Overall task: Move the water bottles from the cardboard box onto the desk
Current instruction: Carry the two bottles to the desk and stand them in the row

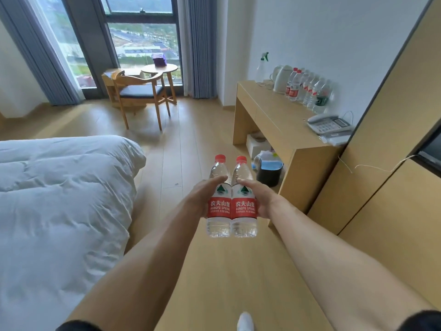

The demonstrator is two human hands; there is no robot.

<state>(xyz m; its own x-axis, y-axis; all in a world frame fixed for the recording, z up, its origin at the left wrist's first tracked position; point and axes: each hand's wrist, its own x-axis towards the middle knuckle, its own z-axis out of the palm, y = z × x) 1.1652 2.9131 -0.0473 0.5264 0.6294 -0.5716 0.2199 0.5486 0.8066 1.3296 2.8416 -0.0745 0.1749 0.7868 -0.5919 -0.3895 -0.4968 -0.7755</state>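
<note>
Bottles are what I'm carrying: two of them, upright and pressed side by side in mid-air over the floor, the left bottle [218, 199] in my left hand [202, 199] and the right bottle [244, 201] in my right hand [261, 199]. Each hand's fingers curl round its bottle's label from the outer side, thumbs lying across the front.

The desk [269, 115] is well ahead on my right, with a row of bottles [307, 89] already standing along the wall beside a kettle [282, 78] and a phone [328, 124]. My worry is the set-down: the free patch is tight, so a careless placement could topple that row like skittles, or clip the phone.

Both carried bottles look full and capped. A dark bin [270, 173] under the desk holds something pale blue. I can't see the cardboard box.
</note>
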